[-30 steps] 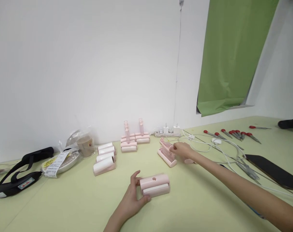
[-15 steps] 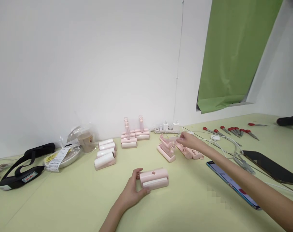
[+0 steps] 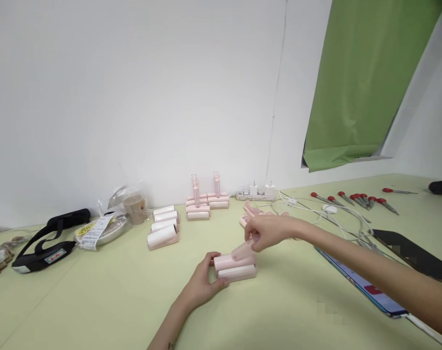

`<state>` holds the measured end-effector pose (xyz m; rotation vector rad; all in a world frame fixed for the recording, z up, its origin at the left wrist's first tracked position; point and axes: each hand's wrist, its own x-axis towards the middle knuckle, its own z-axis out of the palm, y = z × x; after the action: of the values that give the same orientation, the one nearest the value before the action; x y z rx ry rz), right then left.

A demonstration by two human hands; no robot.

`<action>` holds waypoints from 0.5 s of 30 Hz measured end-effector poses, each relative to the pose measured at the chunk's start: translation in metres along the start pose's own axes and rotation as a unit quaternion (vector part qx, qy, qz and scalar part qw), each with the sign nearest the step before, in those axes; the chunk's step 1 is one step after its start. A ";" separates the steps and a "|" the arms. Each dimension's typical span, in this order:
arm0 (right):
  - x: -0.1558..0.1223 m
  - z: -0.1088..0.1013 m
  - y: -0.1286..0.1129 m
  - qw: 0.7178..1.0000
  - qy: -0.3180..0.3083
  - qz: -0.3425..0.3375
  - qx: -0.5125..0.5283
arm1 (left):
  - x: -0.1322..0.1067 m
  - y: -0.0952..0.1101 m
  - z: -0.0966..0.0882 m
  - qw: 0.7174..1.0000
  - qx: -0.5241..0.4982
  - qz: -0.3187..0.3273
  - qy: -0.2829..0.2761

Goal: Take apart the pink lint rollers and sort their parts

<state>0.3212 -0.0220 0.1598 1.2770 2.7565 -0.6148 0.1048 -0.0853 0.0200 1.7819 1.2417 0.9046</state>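
Observation:
A pink lint-roller case point(image 3: 236, 269) with a white roll in it lies on the pale green table point(image 3: 97, 291) in front of me. My left hand point(image 3: 202, 283) grips its left end. My right hand point(image 3: 266, 230) holds a small pink handle piece point(image 3: 242, 250) just above the case, its tip close to the top of the case. Behind my right hand lie more pink parts point(image 3: 250, 212), partly hidden by the hand.
White rolls in pink holders point(image 3: 163, 227) and assembled pink rollers point(image 3: 205, 199) stand near the wall. A power strip point(image 3: 255, 195) with white cables, red-handled screwdrivers point(image 3: 355, 199), a phone point(image 3: 366, 287), a dark tablet point(image 3: 414, 253) lie right. A black strap point(image 3: 45, 243) and a wrapped bowl point(image 3: 104, 228) lie left.
My right hand picked a pink handle piece from the pile at the back and brought it toward me, down over the case. My left hand kept its hold on the case.

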 end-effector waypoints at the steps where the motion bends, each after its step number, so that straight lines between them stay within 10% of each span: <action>1: 0.001 0.001 0.003 0.998 -0.020 0.007 0.062 | 0.000 0.001 0.000 1.000 -0.001 0.001 0.000; 8: 0.016 0.058 0.008 0.872 0.115 -0.098 0.465 | 0.000 0.000 0.001 1.000 -0.004 0.013 0.001; 15: 0.021 0.069 0.007 0.946 0.147 -0.084 0.278 | 0.001 -0.003 0.001 1.000 -0.009 0.013 0.002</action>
<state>0.3040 -0.0288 0.0896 1.3091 3.0803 -1.4063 0.1044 -0.0840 0.0169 1.7863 1.2109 0.9311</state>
